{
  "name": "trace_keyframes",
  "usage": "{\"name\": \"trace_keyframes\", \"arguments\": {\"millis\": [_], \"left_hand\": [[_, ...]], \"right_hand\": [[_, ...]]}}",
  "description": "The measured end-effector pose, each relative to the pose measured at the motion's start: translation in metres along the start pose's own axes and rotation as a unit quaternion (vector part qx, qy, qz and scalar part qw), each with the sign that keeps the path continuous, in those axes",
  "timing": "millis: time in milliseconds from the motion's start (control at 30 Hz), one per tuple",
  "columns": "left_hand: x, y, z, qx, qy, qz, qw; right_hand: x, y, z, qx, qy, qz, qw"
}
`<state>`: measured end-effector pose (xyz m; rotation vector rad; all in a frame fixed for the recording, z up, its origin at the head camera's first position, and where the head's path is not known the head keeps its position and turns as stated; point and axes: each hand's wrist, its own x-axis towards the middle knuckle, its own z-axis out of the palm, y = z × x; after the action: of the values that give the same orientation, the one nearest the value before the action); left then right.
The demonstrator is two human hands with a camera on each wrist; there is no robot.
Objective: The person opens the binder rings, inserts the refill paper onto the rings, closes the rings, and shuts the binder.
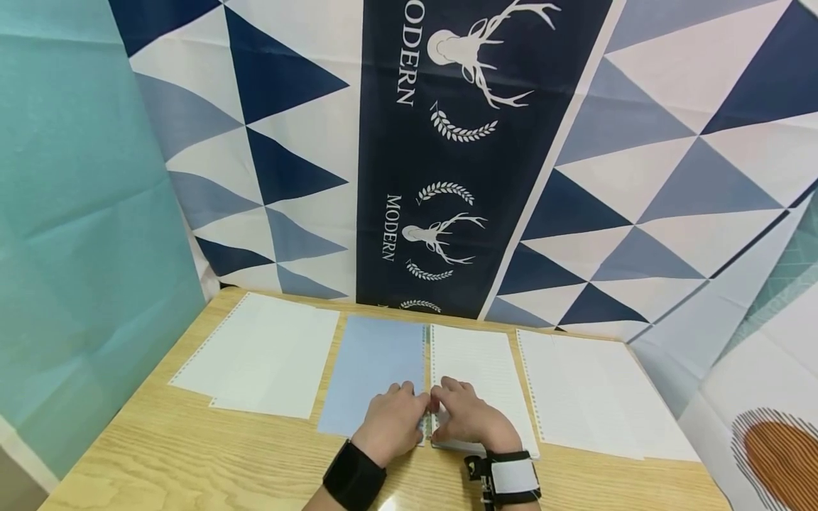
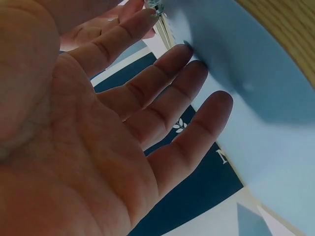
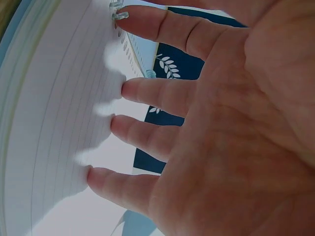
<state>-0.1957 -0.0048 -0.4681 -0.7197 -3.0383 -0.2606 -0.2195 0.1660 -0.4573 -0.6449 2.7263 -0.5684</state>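
The left hand lies palm down on the blue cover of an open ring binder, fingers straight and spread; the left wrist view shows the fingertips touching the cover, with nothing gripped. A black strap sits on that wrist. Further left on the wooden table, a stack of loose punched sheets lies flat, well apart from the hand.

At the centre, the binder rings run between the blue cover and the lined pages. Both hands meet at this spine, thumbs just beside each other.

The right hand rests on the lined pages, fingers extended and slightly bent; the right wrist view shows the fingertips pressing the paper near the rings, holding nothing. A black-and-white band is on that wrist.

To the right, a second stack of loose sheets lies flat beside the binder. A patterned cloth backdrop hangs behind the table.
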Motion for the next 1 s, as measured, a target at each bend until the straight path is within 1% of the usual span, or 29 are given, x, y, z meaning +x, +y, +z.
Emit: {"name": "trace_keyframes", "arguments": {"millis": [200,400,567,733,1000], "left_hand": [[0.0015,0.0003,-0.0007,-0.012,-0.007,0.002,0.9999],[0.0011,0.0004,-0.0007,-0.023,-0.016,0.003,0.9996],[-0.0002,0.0011,-0.0002,-0.016,-0.013,0.005,0.9998],[-0.0002,0.0012,0.0018,-0.004,-0.009,-0.001,0.9999],[0.0003,0.0014,0.0014,0.000,0.000,0.002,1.0000]], "right_hand": [[0.0005,0.0010,-0.0021,-0.001,-0.004,-0.008,1.000],[0.0005,-0.0004,0.0001,-0.002,-0.006,0.002,1.000],[0.0003,-0.0033,0.0006,-0.012,-0.004,0.014,1.000],[0.0016,-0.0049,0.0008,-0.022,-0.001,0.026,0.999],[0.0009,-0.0070,0.0006,-0.028,0.000,0.038,0.999]]}}
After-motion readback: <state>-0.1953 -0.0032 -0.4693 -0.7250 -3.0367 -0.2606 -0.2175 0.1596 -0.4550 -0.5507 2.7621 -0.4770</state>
